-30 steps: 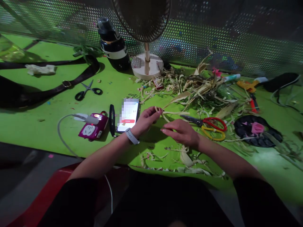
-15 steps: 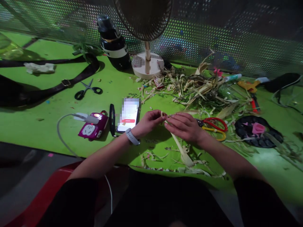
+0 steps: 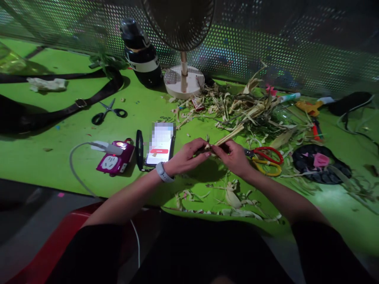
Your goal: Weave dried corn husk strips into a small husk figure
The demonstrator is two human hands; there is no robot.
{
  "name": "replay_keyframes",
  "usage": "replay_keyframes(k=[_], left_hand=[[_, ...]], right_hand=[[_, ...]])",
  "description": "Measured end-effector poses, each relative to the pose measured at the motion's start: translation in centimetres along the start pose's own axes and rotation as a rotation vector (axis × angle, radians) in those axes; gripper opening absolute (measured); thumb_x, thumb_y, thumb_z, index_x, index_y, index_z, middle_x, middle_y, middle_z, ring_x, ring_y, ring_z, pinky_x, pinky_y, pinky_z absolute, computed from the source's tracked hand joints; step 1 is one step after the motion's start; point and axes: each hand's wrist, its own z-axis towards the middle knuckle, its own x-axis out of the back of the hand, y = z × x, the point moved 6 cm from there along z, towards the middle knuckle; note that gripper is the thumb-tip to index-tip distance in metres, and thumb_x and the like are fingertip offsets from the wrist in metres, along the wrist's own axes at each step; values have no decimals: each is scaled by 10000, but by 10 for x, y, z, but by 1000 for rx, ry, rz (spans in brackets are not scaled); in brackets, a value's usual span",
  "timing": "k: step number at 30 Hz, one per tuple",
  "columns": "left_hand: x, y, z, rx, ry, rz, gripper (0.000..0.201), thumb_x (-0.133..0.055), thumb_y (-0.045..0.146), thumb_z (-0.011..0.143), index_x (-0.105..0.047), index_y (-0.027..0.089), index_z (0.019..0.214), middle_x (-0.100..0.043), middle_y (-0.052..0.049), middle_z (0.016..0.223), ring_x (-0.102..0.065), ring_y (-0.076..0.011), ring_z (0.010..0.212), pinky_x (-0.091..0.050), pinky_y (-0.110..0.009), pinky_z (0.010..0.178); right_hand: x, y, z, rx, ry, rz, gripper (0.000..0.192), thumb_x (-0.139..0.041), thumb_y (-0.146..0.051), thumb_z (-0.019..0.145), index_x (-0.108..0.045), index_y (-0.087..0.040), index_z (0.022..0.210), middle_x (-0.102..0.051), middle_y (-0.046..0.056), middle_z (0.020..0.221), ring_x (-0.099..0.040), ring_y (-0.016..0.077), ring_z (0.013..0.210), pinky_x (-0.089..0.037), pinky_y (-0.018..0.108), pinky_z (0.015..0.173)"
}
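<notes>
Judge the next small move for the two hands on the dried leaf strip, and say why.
Probably pull the strip's free end snug. The left hand and right hand meet fingertip to fingertip, each with its grip shut on the dried leaf strip, whose loose end sticks up and away to the right. The red-handled scissors lie just beside the right hand, untouched.

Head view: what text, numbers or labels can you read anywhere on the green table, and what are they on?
Nothing reads clearly.
Smartphone beside the left hand: screen blurred out; only a red bar shows.
Black bottle with white band: dark marks on the band, too small to read.
Magenta power socket block: no legible print.
Handwritten marks on the green table above the phone: illegible.
</notes>
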Motion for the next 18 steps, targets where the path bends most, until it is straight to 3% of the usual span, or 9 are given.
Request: replay_keyframes(k=[5,10,13,18], left_hand=[[1,-12,2,63,16,-84,188,-533,331,859,-568,155,912,-543,-31,815,-480,-123,715,-384,-251,673],[8,-24,6,236,-11,-365,192,-585,334,829,-584,147,875,-545,-8,788,-485,-110,730,-387,-239,697],[7,-26,6,282,-21,-460,195,-604,330,818,-591,145,878,-555,-3,792,-490,-99,727,-390,-227,700],[3,-29,6,306,-41,-507,208,-616,352,817,-599,147,847,-575,3,760,-503,-86,696,-394,-209,674]], right_hand=[[0,8,7,-86,-118,59,313,-570,-478,834,-576,-168,880,-622,11,741,-566,127,648,-447,255,586],[18,1,14,-129,-439,43,392,-633,-441,794,-543,-188,1079,-550,-42,655,-484,90,523,-354,203,448],[27,-5,11,-195,-598,80,386,-645,-421,787,-549,-179,1073,-596,-20,683,-512,91,537,-388,205,462],[40,-25,9,-119,-666,168,411,-665,-336,773,-575,-188,1146,-670,35,830,-624,141,713,-501,258,608]])
